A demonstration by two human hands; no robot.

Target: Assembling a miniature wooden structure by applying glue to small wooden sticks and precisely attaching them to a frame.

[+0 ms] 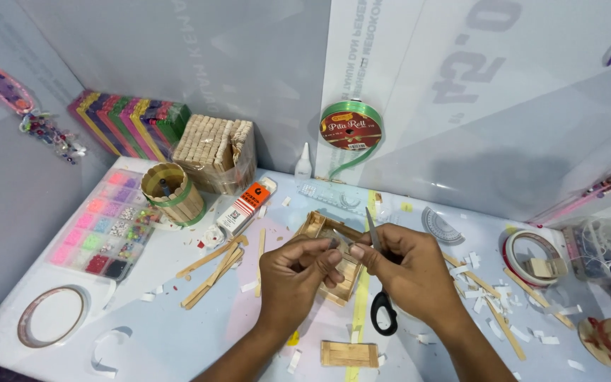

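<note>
left hand (295, 272) hides pinched piece, scissors (380, 283) half-covered

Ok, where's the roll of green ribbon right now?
In the head view, the green ribbon roll hangs on the back wall, right of centre, above the small white glue bottle and the clear ruler.

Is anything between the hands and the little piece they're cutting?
Nothing visible is. The left hand pinches the small piece directly, and the right hand holds the scissors up against it. The wooden stick box lies underneath, not between.
</note>
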